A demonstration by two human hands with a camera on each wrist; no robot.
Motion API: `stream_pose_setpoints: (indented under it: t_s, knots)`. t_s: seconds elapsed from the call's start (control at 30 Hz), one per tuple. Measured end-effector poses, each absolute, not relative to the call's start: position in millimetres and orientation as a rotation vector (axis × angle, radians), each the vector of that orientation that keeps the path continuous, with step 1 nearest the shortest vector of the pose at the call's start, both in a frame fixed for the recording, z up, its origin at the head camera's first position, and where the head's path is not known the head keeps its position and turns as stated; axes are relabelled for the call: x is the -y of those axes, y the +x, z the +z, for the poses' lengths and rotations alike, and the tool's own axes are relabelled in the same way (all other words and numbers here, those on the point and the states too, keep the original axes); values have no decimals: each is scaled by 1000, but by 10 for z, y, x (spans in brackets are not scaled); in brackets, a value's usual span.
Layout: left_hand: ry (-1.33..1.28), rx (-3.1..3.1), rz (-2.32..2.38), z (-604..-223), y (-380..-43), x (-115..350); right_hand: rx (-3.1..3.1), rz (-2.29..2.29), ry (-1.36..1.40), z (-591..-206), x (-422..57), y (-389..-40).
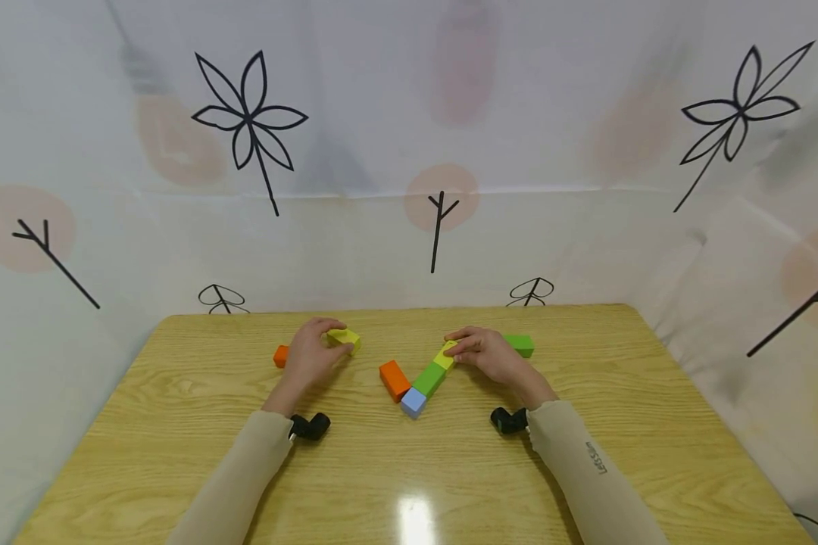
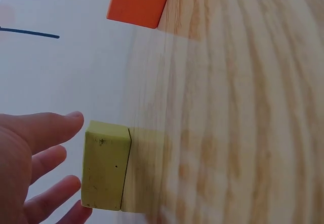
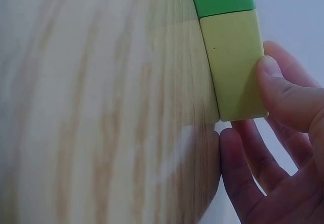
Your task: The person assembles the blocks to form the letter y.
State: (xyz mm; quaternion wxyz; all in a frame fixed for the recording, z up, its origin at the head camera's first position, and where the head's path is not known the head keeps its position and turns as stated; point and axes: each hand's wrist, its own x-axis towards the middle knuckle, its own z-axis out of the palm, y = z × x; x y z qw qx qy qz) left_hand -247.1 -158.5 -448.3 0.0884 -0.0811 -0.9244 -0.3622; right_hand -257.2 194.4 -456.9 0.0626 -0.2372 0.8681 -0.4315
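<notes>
On the left of the table, my left hand [image 1: 313,354] reaches over a yellow block [image 1: 344,338]. In the left wrist view its thumb and fingers are spread around the yellow block [image 2: 106,168], with the thumb apart from it. My right hand [image 1: 492,354] pinches another yellow block [image 1: 444,356] between thumb and fingers, as the right wrist view shows with this yellow block [image 3: 235,67] lying on the table. Its end meets a green block [image 1: 429,380], which runs on to a light blue block [image 1: 413,402]. An orange block [image 1: 394,380] slants up left from the blue one.
Another orange block [image 1: 281,356] lies just left of my left hand, partly hidden by it. Beyond my right hand is a second green block [image 1: 519,346]. The wooden table [image 1: 409,462] ends at a patterned white cloth [image 1: 354,250] behind. Black wrist devices sit at both cuffs.
</notes>
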Motion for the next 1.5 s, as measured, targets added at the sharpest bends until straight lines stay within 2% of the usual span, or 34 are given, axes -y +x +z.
stream_pose_setpoints:
  t_s: [0.33,0.9,1.5]
  knots:
    - [-261,2851,-916,-4501,-2525,1549,-2622,-1313,-720,-4558,-1938,-2572]
    - [-256,2817,-899,-4495,-2518,1519,-2627,-1307,-711,-4572,-1942,-2579]
    - [-396,2707,-1150,-4467,-2434,1465,-2669,-1263,-729,-4545,-1934,-2548]
